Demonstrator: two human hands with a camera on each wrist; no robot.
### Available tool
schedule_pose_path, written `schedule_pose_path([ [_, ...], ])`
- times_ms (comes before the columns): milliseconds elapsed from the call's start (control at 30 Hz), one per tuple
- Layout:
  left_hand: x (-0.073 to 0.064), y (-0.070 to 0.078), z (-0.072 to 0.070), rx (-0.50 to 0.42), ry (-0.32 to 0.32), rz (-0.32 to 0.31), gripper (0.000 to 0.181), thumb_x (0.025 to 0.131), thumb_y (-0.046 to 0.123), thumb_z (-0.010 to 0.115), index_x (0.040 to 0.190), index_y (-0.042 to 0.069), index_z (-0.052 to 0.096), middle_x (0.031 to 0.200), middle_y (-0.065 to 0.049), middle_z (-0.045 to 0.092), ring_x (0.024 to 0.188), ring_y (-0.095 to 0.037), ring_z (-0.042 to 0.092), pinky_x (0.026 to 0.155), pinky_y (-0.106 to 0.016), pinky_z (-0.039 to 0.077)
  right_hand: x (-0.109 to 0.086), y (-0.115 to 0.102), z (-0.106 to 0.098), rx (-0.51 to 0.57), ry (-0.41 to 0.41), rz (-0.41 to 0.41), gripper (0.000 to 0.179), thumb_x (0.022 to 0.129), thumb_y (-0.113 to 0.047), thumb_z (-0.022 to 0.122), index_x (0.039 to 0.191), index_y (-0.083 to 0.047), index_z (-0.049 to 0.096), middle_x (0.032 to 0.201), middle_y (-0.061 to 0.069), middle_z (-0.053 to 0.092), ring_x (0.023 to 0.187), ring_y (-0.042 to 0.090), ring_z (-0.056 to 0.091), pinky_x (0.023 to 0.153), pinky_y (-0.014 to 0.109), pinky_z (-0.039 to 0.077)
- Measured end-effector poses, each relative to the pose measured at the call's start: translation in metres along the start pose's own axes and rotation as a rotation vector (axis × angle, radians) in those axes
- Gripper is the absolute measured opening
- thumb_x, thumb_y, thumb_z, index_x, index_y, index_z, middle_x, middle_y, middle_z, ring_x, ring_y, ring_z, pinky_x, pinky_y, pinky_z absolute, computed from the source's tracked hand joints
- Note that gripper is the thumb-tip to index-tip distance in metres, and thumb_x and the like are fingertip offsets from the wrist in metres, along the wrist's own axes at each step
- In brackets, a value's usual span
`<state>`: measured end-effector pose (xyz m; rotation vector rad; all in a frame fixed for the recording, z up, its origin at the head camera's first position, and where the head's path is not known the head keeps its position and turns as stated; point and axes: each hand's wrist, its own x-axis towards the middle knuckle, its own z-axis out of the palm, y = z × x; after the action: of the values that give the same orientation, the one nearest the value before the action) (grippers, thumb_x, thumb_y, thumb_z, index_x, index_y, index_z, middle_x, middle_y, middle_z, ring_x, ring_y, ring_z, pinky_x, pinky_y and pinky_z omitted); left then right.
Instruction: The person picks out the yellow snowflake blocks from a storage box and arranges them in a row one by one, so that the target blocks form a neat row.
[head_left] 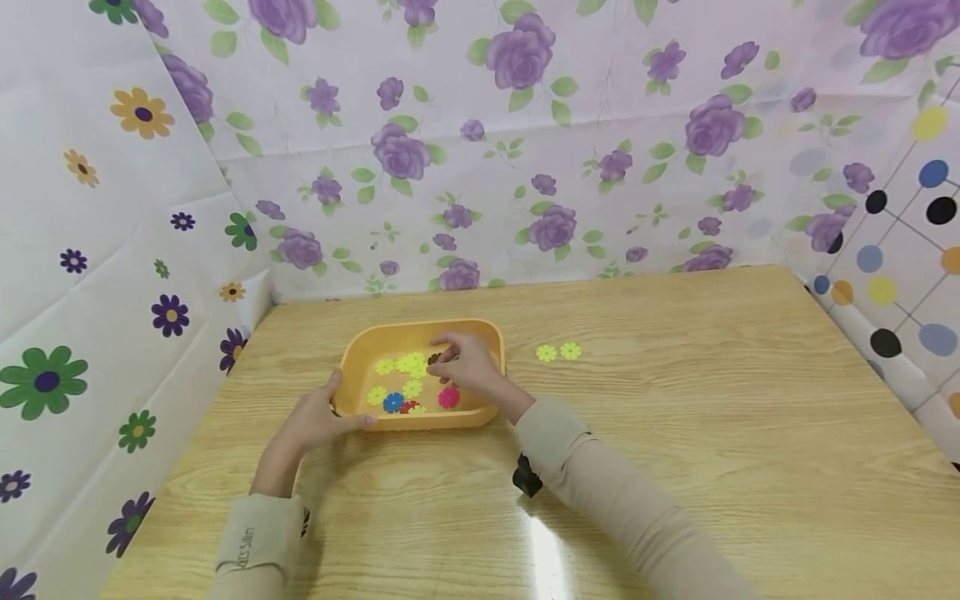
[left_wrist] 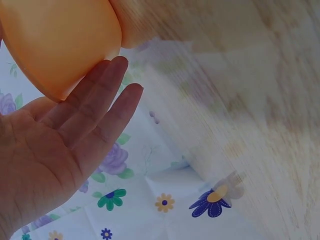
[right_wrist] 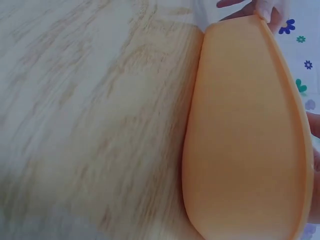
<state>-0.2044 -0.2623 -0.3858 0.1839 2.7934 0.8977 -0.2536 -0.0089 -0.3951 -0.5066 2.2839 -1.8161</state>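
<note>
A shallow orange tray [head_left: 420, 423] stands on the table with plastic snowflake discs inside. Several yellow discs [head_left: 411, 362] lie in it, beside a blue disc [head_left: 393, 402], a pink disc [head_left: 449, 397] and a partly covered red disc [head_left: 409, 407]. My left hand [head_left: 318, 417] holds the tray's left end, thumb over the rim and fingers along the outer wall. Inside the tray, my right hand [head_left: 467, 363] has bent fingers, their tips right at a brown disc [head_left: 433, 359]; whether they pinch it, I cannot tell. The tray wall hides most of this hand in the right wrist view.
Two loose yellow discs [head_left: 558, 352] lie on the wooden table [head_left: 712, 400] to the right of the tray. Flower-printed sheeting [head_left: 480, 150] hangs behind the table and on the left. A black object [head_left: 527, 477] shows by the right sleeve.
</note>
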Motion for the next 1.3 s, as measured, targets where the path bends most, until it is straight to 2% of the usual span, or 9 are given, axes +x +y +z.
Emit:
schedule_pose_path([
  [267, 0.001, 0.003, 0.001, 0.005, 0.005, 0.011, 0.112, 0.073, 0.049, 0.071, 0.139, -0.015, 0.006, 0.136, -0.036, 0.027, 0.116, -0.037, 0.045, 0.093, -0.047, 0.036, 0.009, 0.006, 0.013, -0.05, 0.01, 0.033, 0.041, 0.08, -0.001, 0.067, 0.119, 0.002, 0.056, 0.076, 0.007, 0.06, 0.073, 0.036, 0.062, 0.058, 0.035, 0.051],
  [433, 0.0, 0.003, 0.0, 0.002, 0.0, -0.002, 0.113, 0.073, 0.05, 0.071, 0.139, -0.014, 0.005, 0.137, -0.036, 0.025, 0.117, -0.038, 0.043, 0.094, -0.048, 0.036, 0.014, 0.005, 0.02, -0.141, -0.001, 0.026, 0.041, 0.079, -0.001, 0.068, 0.118, 0.0, 0.058, 0.079, 0.007, 0.058, 0.071, 0.029, 0.062, 0.058, 0.025, 0.049],
  [600, 0.0, 0.001, -0.001, 0.008, 0.0, 0.002, 0.114, 0.073, 0.051, 0.07, 0.139, -0.014, 0.004, 0.138, -0.036, 0.024, 0.118, -0.039, 0.042, 0.093, -0.048, 0.036, 0.022, 0.008, 0.029, -0.253, 0.001, 0.022, 0.042, 0.076, -0.005, 0.072, 0.116, -0.003, 0.061, 0.09, 0.012, 0.06, 0.076, 0.017, 0.053, 0.063, 0.024, 0.045],
  [767, 0.0, -0.001, -0.002, 0.006, 0.007, 0.012, 0.113, 0.073, 0.05, 0.071, 0.139, -0.013, 0.005, 0.137, -0.036, 0.026, 0.115, -0.037, 0.045, 0.092, -0.047, 0.037, 0.028, 0.01, 0.036, -0.331, -0.006, 0.06, 0.046, 0.076, -0.01, 0.073, 0.119, -0.006, 0.06, 0.092, 0.011, 0.059, 0.08, 0.017, 0.051, 0.062, 0.025, 0.042],
  [933, 0.001, 0.0, -0.001, 0.013, 0.006, 0.004, 0.114, 0.072, 0.052, 0.07, 0.139, -0.014, 0.006, 0.137, -0.036, 0.026, 0.116, -0.038, 0.045, 0.092, -0.048, 0.037, 0.032, 0.009, 0.042, -0.351, -0.021, 0.111, 0.046, 0.077, -0.011, 0.073, 0.121, -0.01, 0.06, 0.091, 0.007, 0.058, 0.078, 0.014, 0.05, 0.058, 0.023, 0.04],
  [1067, 0.0, 0.0, -0.001, 0.011, 0.009, 0.007, 0.113, 0.072, 0.051, 0.071, 0.139, -0.014, 0.006, 0.137, -0.036, 0.027, 0.114, -0.035, 0.046, 0.092, -0.048, 0.038, 0.034, 0.009, 0.048, -0.364, -0.041, 0.122, 0.042, 0.077, -0.011, 0.072, 0.118, -0.011, 0.063, 0.092, 0.006, 0.059, 0.076, 0.014, 0.05, 0.056, 0.023, 0.04],
  [1167, 0.001, 0.0, 0.0, 0.009, 0.011, 0.009, 0.113, 0.072, 0.051, 0.071, 0.139, -0.014, 0.007, 0.137, -0.036, 0.027, 0.113, -0.034, 0.047, 0.091, -0.047, 0.038, 0.035, 0.01, 0.051, -0.414, -0.051, 0.114, 0.039, 0.077, -0.012, 0.072, 0.116, -0.013, 0.065, 0.094, 0.005, 0.06, 0.077, 0.012, 0.05, 0.057, 0.022, 0.04],
  [1300, 0.0, 0.0, 0.0, 0.007, 0.014, 0.009, 0.113, 0.072, 0.051, 0.071, 0.139, -0.013, 0.007, 0.137, -0.036, 0.026, 0.113, -0.035, 0.046, 0.091, -0.047, 0.038, 0.035, 0.013, 0.056, -0.426, -0.062, 0.128, 0.037, 0.078, -0.008, 0.071, 0.114, -0.013, 0.066, 0.101, 0.006, 0.063, 0.063, 0.01, 0.047, 0.051, 0.02, 0.037],
])
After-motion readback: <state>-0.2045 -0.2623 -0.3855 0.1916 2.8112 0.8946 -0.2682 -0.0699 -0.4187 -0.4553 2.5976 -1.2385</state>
